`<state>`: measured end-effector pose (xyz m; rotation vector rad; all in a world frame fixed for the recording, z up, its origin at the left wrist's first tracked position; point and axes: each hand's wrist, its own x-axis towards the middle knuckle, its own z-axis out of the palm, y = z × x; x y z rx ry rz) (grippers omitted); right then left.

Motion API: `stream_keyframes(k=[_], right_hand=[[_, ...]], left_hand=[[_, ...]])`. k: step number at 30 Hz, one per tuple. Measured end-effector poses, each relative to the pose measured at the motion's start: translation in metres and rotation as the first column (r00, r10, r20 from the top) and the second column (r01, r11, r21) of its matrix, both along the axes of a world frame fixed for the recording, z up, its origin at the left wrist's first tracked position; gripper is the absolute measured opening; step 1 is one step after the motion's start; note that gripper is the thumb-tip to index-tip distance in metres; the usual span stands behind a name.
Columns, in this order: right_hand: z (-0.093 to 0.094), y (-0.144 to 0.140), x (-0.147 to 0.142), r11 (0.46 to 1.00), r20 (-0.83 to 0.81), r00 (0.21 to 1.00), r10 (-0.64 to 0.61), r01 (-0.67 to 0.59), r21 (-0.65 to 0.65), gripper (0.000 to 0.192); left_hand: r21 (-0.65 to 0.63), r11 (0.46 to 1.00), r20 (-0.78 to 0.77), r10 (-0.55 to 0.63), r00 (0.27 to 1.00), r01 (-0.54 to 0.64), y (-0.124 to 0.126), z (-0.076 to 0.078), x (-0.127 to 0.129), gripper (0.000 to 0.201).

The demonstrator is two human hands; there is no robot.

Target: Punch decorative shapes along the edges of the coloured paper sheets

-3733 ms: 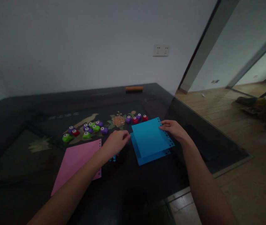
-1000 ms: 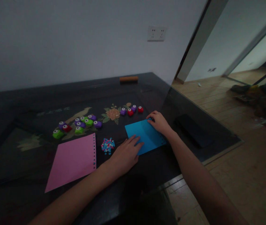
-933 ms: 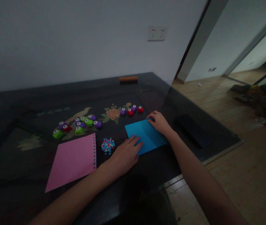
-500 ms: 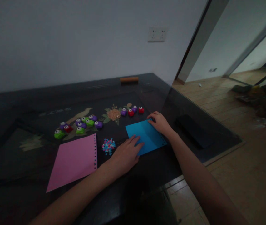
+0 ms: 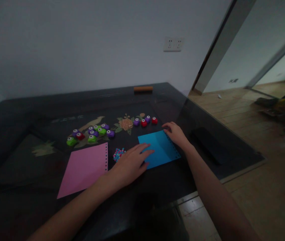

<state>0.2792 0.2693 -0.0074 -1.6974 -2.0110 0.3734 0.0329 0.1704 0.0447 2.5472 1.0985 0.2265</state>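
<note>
A blue punched sheet (image 5: 161, 152) lies flat on the dark table, its row of holes on the right. My left hand (image 5: 132, 162) is palm-down at its left edge, fingers spread over the paper. At the far right corner of the sheet, my right hand (image 5: 175, 134) has its fingers loosely bent and apart, holding nothing; whether the fingertips touch the paper I cannot tell. Left of my left hand is a small heap of pink, blue and white bits (image 5: 118, 154), partly covered by that hand. A pink punched sheet (image 5: 84, 169) lies farther left.
Several green, purple and red eye-topped toys (image 5: 92, 134) sit behind the pink sheet. A smaller group of purple and red ones (image 5: 144, 123) is behind the blue sheet. A brown roll (image 5: 143, 89) lies at the back, a black flat object (image 5: 206, 145) on the right.
My left hand has slid left on the blue sheet, now over part of the heap. My right hand has eased off the sheet's far edge toward the right. The view has turned slightly left.
</note>
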Motion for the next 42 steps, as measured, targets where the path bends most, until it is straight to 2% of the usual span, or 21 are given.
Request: stream_keyframes(k=[3, 5, 8, 10, 13, 15, 17, 20, 23, 26, 30, 33, 36, 39, 42], right_hand=[[0.001, 0.000, 0.001, 1.000, 0.005, 1.000, -0.006, 0.006, 0.005, 0.023], [0.002, 0.000, 0.002, 1.000, -0.003, 1.000, -0.008, 0.008, 0.012, 0.022], [0.004, -0.001, 0.002, 1.000, -0.010, 1.000, -0.019, 0.020, 0.022, 0.021], [0.003, -0.001, 0.003, 0.999, -0.017, 1.000, -0.026, 0.026, 0.041, 0.021], [-0.001, 0.001, 0.004, 0.993, -0.030, 0.998, -0.057, 0.059, 0.102, 0.020], [-0.005, 0.002, 0.005, 0.985, -0.050, 0.996, -0.079, 0.085, 0.150, 0.020], [-0.007, 0.003, 0.005, 0.974, -0.085, 0.992, -0.096, 0.111, 0.198, 0.021], [-0.006, 0.002, 0.002, 0.962, -0.135, 0.986, -0.097, 0.128, 0.241, 0.022], [0.003, -0.001, -0.013, 0.960, -0.147, 0.988, -0.052, 0.090, 0.266, 0.022], [0.014, -0.007, -0.044, 0.958, -0.149, 0.988, 0.044, 0.001, 0.288, 0.021], [0.024, -0.015, -0.104, 0.935, -0.167, 0.955, 0.244, -0.186, 0.302, 0.018], [0.027, -0.021, -0.150, 0.905, -0.071, 0.927, 0.369, -0.341, 0.254, 0.018], [0.026, -0.023, -0.189, 0.878, 0.090, 0.886, 0.455, -0.463, 0.125, 0.021], [0.021, -0.021, -0.215, 0.840, 0.180, 0.832, 0.524, -0.541, 0.055, 0.024], [0.014, -0.018, -0.230, 0.805, 0.202, 0.794, 0.574, -0.592, 0.039, 0.025]], left_hand=[[-0.003, 0.993, 0.135, 0.117, 0.984, -0.117, -0.001, 0.005, -0.033, 0.037], [0.006, 0.963, 0.208, 0.262, 0.942, -0.269, 0.001, 0.003, -0.064, 0.033], [0.031, 0.868, 0.336, 0.458, 0.823, -0.495, 0.008, -0.010, -0.116, 0.029], [0.028, 0.771, 0.385, 0.579, 0.719, -0.636, 0.014, -0.024, -0.148, 0.028], [0.000, 0.643, 0.449, 0.684, 0.575, -0.766, 0.023, -0.043, -0.184, 0.027], [0.012, 0.656, 0.463, 0.665, 0.586, -0.754, 0.028, -0.051, -0.197, 0.028], [0.067, 0.688, 0.448, 0.627, 0.638, -0.723, 0.030, -0.054, -0.203, 0.029], [0.118, 0.729, 0.411, 0.582, 0.702, -0.674, 0.030, -0.052, -0.206, 0.028], [0.128, 0.770, 0.383, 0.543, 0.748, -0.625, 0.030, -0.050, -0.207, 0.027], [0.133, 0.803, 0.359, 0.507, 0.784, -0.581, 0.031, -0.052, -0.209, 0.026], [0.124, 0.825, 0.328, 0.490, 0.808, -0.551, 0.033, -0.057, -0.214, 0.026], [0.119, 0.830, 0.301, 0.493, 0.817, -0.544, 0.033, -0.058, -0.216, 0.026], [0.113, 0.840, 0.272, 0.487, 0.830, -0.530, 0.033, -0.056, -0.216, 0.025], [0.101, 0.852, 0.246, 0.478, 0.843, -0.513, 0.033, -0.056, -0.215, 0.024], [0.091, 0.849, 0.225, 0.491, 0.841, -0.520, 0.032, -0.059, -0.214, 0.032]])
